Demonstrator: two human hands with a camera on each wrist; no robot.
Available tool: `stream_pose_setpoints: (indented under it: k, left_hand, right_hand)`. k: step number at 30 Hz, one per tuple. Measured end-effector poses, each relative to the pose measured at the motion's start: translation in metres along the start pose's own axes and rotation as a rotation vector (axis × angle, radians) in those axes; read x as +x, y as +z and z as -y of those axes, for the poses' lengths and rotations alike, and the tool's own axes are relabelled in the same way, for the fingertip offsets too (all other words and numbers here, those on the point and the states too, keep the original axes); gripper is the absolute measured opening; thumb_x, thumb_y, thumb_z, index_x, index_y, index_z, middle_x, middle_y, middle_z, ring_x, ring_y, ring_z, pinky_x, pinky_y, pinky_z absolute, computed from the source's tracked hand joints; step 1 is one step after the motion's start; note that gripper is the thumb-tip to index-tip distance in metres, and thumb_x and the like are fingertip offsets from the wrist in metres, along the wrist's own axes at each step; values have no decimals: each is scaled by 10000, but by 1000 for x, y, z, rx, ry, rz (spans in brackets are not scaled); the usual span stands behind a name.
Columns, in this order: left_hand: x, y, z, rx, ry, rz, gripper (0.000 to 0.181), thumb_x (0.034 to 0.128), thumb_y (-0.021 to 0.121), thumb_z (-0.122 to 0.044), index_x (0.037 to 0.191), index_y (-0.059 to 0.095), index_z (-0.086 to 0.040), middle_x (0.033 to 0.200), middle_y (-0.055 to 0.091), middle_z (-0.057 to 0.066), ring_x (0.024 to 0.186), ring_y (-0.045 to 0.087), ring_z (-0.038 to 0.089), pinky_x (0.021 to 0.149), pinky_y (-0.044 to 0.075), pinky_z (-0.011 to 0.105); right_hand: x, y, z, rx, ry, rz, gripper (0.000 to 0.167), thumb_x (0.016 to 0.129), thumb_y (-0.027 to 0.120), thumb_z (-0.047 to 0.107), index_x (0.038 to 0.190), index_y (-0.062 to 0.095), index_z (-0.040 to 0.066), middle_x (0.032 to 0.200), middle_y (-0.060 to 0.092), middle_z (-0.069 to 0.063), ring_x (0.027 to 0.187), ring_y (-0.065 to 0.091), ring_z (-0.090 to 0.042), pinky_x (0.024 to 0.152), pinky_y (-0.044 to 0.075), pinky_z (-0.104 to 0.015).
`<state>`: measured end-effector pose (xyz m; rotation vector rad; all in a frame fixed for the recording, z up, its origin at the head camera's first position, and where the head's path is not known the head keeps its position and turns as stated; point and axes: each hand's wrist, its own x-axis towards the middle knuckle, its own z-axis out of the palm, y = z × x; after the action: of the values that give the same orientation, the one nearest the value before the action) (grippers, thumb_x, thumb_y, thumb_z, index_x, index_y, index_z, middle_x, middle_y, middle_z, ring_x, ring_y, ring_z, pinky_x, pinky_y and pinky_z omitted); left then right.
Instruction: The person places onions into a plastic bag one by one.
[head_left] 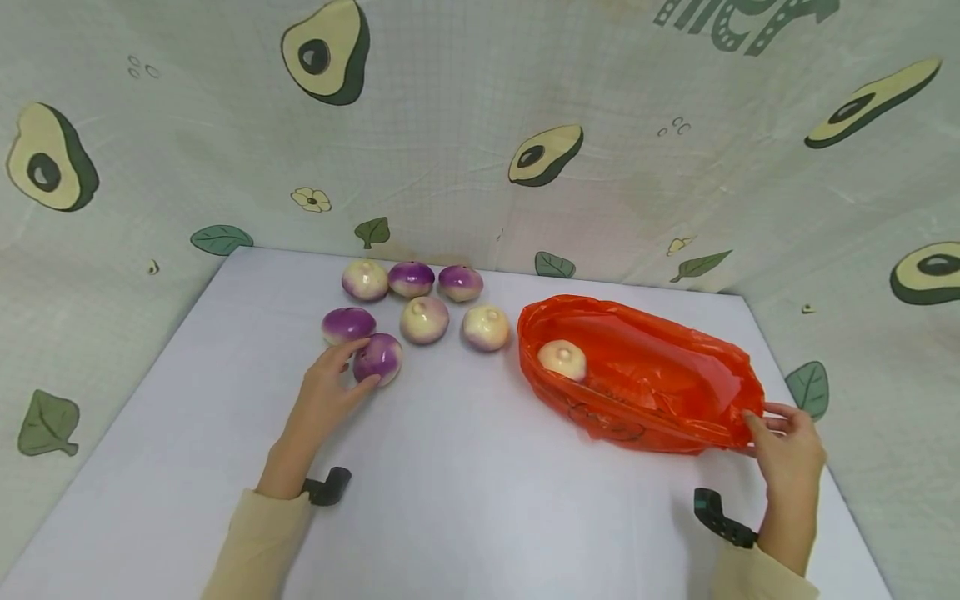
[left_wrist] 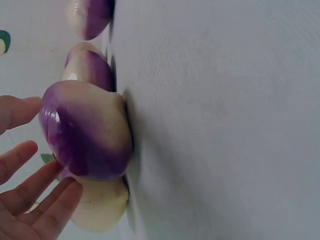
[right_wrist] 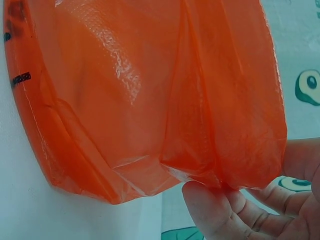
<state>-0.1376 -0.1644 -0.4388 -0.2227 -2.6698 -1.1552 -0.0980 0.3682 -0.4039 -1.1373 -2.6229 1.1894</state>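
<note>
Spread around a purple-and-white bulb (head_left: 378, 360), something like an onion or turnip, are the thumb and fingers of my left hand (head_left: 324, 390). In the left wrist view the fingers (left_wrist: 60, 210) are fairly straight beside the glossy bulb (left_wrist: 87, 130), which sits on the table; whether they touch it I cannot tell. My right hand (head_left: 791, 450) pinches the right end of a red plastic bag (head_left: 637, 421) between thumb and fingers. The bag lies with its mouth spread wide. Inside, at its left end, is a pale bulb (head_left: 562, 359).
Another purple bulb (head_left: 348, 323) lies just behind the left hand's bulb. Several more stand farther back, among them a pale one (head_left: 486, 327) close to the bag's left end. The white table (head_left: 465, 500) meets an avocado-print cloth (head_left: 450, 100) at its back and sides.
</note>
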Motion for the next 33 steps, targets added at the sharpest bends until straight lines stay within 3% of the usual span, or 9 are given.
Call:
stream_pose_setpoints:
  k: [7,11,17,25,30,33]
  left_hand:
    - [8,9,-5,71,-21,32,543,804,718,-196,1259,512,17,1257,537,222,1156,492,376,966,419,504]
    - [10,11,-8,82,-43,46,551,820,703,-234,1273,504,7,1299,513,212,1229,447,378,1025,370,508]
    - [15,14,-6,100,-48,59,575,807,703,-170,1294,463,17,1317,489,226,1239,437,386,1035,357,509]
    - [22,19,-2,120,-19,11,505,849,662,-260,1262,511,-10,1279,540,189,1199,499,344,1006,397,477]
    - [24,15,-4,120,-60,33,520,852,652,-277,1280,501,-24,1291,536,188,1204,495,357,1005,394,495]
    - [24,14,-4,116,-83,48,538,849,656,-265,1292,486,-11,1302,521,201,1212,484,368,1008,388,501]
  right_hand:
    - [0,0,-1,5,6,3,646,930,462,407,1439,261,63,1356,403,-215,976,546,-265,696,522,-298]
    - [0,0,0,11,13,1,639,931,466,401,1439,265,69,1352,404,-206,943,550,-230,626,538,-233]
    - [0,0,0,7,5,-1,641,929,469,400,1433,270,57,1346,412,-214,948,555,-248,596,534,-210]
    - [1,0,0,6,7,2,647,927,474,401,1431,267,52,1347,410,-216,941,559,-248,607,536,-222]
    - [0,0,0,-3,0,0,648,927,471,402,1427,271,43,1349,413,-226,968,552,-280,606,534,-226]
    - [0,0,0,-3,-6,1,646,928,472,398,1423,273,33,1339,417,-231,945,555,-271,535,513,-164]
